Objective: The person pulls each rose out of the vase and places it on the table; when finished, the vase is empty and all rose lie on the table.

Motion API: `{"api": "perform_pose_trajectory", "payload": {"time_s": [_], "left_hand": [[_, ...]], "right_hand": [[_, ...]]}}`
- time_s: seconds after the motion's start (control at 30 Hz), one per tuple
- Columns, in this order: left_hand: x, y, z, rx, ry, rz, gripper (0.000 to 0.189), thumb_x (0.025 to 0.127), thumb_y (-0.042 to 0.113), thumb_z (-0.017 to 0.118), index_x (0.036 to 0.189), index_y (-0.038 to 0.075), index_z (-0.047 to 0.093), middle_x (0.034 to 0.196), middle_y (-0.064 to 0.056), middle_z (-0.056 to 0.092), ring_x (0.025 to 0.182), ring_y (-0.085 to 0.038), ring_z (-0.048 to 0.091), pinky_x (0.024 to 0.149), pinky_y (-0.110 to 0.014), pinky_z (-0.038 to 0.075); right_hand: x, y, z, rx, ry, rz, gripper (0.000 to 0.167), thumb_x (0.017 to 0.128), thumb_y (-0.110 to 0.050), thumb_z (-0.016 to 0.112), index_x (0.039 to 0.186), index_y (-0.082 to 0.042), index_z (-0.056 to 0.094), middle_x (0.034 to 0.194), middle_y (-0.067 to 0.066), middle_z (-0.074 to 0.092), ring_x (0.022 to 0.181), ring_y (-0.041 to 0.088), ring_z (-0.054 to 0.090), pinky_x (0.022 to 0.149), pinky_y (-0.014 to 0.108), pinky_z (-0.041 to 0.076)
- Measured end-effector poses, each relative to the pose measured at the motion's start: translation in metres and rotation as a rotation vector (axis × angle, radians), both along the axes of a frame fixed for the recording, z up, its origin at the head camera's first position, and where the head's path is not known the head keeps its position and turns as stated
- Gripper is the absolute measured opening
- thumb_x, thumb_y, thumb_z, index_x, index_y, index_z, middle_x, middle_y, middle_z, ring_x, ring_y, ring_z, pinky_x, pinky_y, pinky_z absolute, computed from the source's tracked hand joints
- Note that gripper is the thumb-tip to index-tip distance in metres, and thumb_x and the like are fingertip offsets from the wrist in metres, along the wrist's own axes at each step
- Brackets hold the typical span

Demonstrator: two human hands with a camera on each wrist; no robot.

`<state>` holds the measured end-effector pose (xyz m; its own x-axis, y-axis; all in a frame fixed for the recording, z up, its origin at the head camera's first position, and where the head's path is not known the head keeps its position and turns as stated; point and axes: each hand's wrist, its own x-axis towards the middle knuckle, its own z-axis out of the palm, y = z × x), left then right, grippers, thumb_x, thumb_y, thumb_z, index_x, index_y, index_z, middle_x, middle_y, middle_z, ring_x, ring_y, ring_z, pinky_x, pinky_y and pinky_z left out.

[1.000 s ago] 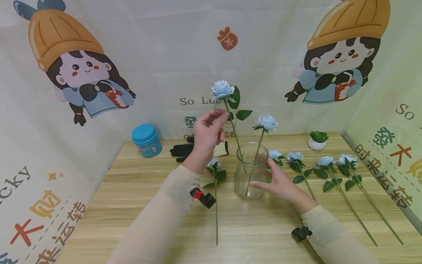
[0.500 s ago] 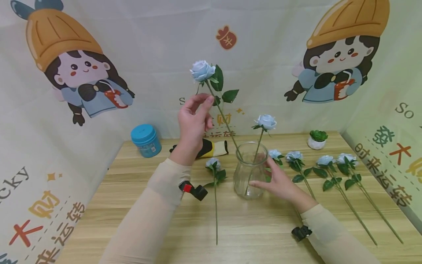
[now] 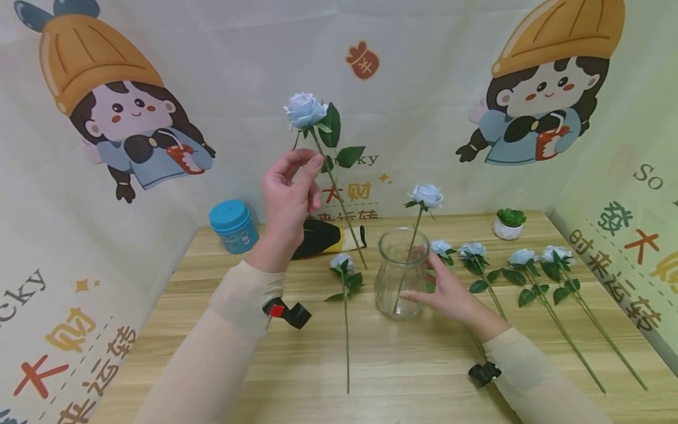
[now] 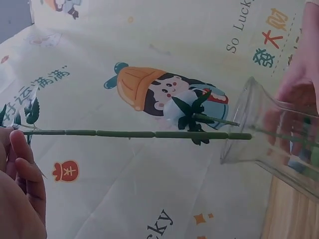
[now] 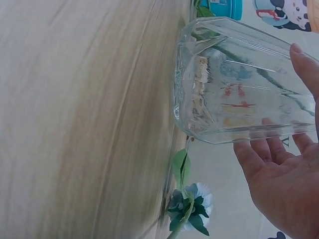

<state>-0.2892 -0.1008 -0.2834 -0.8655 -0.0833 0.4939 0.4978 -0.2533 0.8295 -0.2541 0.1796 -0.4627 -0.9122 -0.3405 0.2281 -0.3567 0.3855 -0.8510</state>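
My left hand (image 3: 288, 197) pinches the stem of a pale blue artificial rose (image 3: 306, 111) just below its leaves. That rose is raised and tilted, its lower stem end left of the glass vase (image 3: 389, 291). In the left wrist view its bare stem (image 4: 124, 133) runs level toward the vase's mouth. Another rose (image 3: 426, 196) stands inside the upright vase, leaning right. My right hand (image 3: 450, 294) holds the vase's right side, thumb in front and fingers behind; the right wrist view shows the hand (image 5: 286, 179) around the glass.
One loose rose (image 3: 343, 262) lies left of the vase; several more, including a rose (image 3: 523, 258), lie at right. Behind are a blue tub (image 3: 233, 227), a black-and-yellow glove (image 3: 320, 238) and a small potted succulent (image 3: 510, 225). A printed cloth wall (image 3: 254, 88) borders the table.
My left hand has moved left and up with the rose, whose stem end has come out of the vase's mouth. The right hand and the vase have stayed put.
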Motion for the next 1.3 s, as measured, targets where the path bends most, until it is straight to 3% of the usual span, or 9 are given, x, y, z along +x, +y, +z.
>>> {"api": "perform_pose_trajectory", "payload": {"time_s": [0.17, 0.4, 0.7, 1.07, 1.3], "left_hand": [[0.005, -0.015, -0.015, -0.098, -0.053, 0.026, 0.004, 0.099, 0.017, 0.072, 0.102, 0.017, 0.07, 0.106, 0.003, 0.071, 0.039, -0.008, 0.048, 0.038, -0.018, 0.036], [0.008, -0.037, -0.053, -0.221, -0.14, 0.078, 0.013, 0.096, 0.021, 0.075, 0.104, 0.011, 0.071, 0.107, -0.001, 0.07, 0.04, -0.009, 0.047, 0.038, -0.021, 0.04], [0.01, -0.069, -0.096, -0.332, -0.285, 0.175, 0.024, 0.096, 0.026, 0.076, 0.107, 0.006, 0.072, 0.107, 0.004, 0.068, 0.04, -0.007, 0.04, 0.039, -0.021, 0.036], [0.007, -0.095, -0.144, -0.498, -0.456, 0.22, 0.025, 0.096, 0.025, 0.075, 0.108, 0.003, 0.073, 0.096, 0.003, 0.065, 0.042, -0.005, 0.043, 0.044, -0.021, 0.041], [0.004, -0.103, -0.169, -0.567, -0.562, 0.19, 0.021, 0.097, 0.021, 0.074, 0.108, 0.003, 0.075, 0.088, 0.003, 0.069, 0.043, -0.006, 0.041, 0.044, -0.022, 0.039]], "right_hand": [[-0.001, 0.0, 0.0, -0.003, 0.005, 0.004, 0.09, 0.083, -0.019, 0.088, 0.155, -0.013, 0.034, 0.155, 0.019, 0.044, 0.136, 0.042, 0.049, 0.115, 0.061, 0.043], [0.0, 0.001, 0.0, -0.008, 0.005, 0.006, 0.09, 0.084, -0.018, 0.088, 0.155, -0.012, 0.033, 0.154, 0.02, 0.044, 0.137, 0.042, 0.049, 0.115, 0.061, 0.043], [0.002, 0.001, 0.0, -0.006, 0.002, 0.006, 0.091, 0.084, -0.019, 0.087, 0.156, -0.013, 0.032, 0.154, 0.019, 0.044, 0.136, 0.041, 0.049, 0.115, 0.061, 0.042], [0.001, 0.001, 0.0, -0.003, 0.004, 0.007, 0.092, 0.084, -0.019, 0.088, 0.157, -0.013, 0.031, 0.154, 0.019, 0.044, 0.135, 0.041, 0.049, 0.115, 0.062, 0.042], [0.001, 0.0, 0.0, 0.005, -0.013, -0.005, 0.095, 0.083, -0.02, 0.089, 0.158, -0.014, 0.03, 0.152, 0.019, 0.045, 0.134, 0.041, 0.05, 0.115, 0.062, 0.043]]}}
